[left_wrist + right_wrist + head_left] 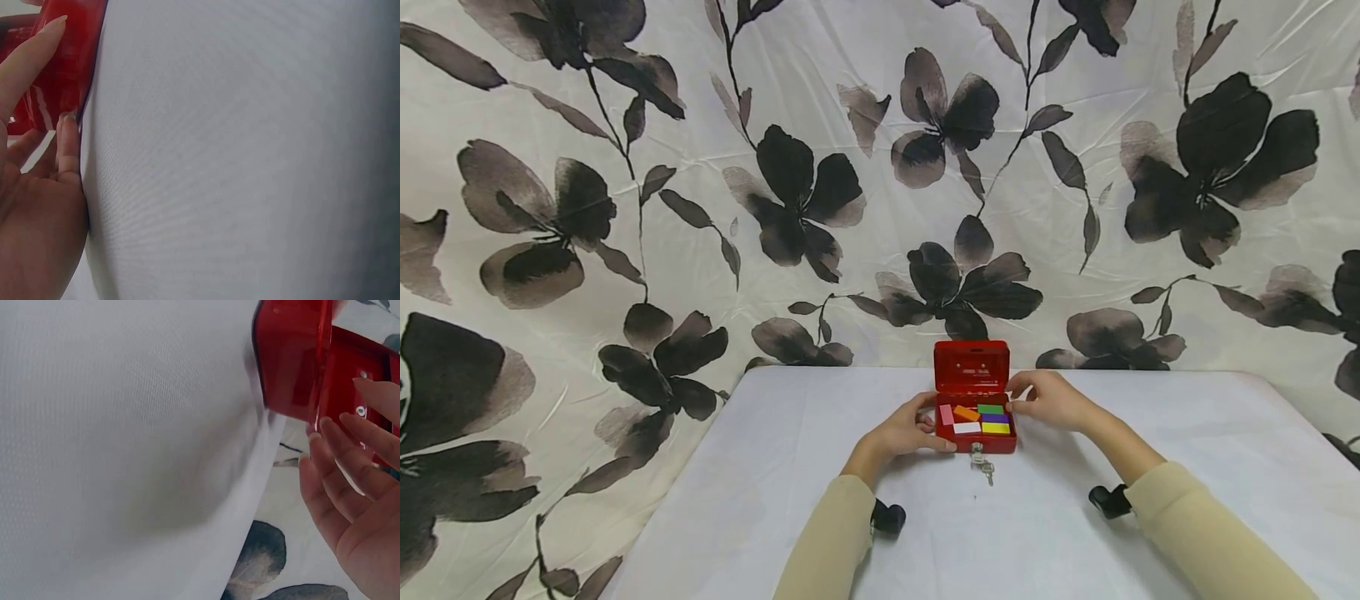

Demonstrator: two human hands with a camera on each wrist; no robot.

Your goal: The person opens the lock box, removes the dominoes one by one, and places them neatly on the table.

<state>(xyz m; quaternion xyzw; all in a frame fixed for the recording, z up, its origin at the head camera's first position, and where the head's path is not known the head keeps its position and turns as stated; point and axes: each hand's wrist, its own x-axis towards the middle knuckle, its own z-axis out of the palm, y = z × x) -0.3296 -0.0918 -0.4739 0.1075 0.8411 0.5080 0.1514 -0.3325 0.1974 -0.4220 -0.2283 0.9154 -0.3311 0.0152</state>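
Observation:
A small red cash box [1000, 444] sits near the table's far edge with its lid [972, 379] raised. Inside lie coloured blocks: pink [946, 415], orange [966, 412], white [967, 428], green [989, 408], purple [995, 419] and yellow [996, 429]. Keys [988, 472] hang from the lock [977, 450] at the front. My left hand [902, 429] holds the box's left side, thumb along the red wall and other fingers at its corner. My right hand [1056, 398] is at the right rear by the hinge, fingers loosely spread and slightly bent in the right wrist view.
The box stands on a white-covered table [760, 483]. Behind it hangs a white cloth [865, 217] with dark flowers. Black wrist devices [889, 518] show beside both beige sleeves [831, 542].

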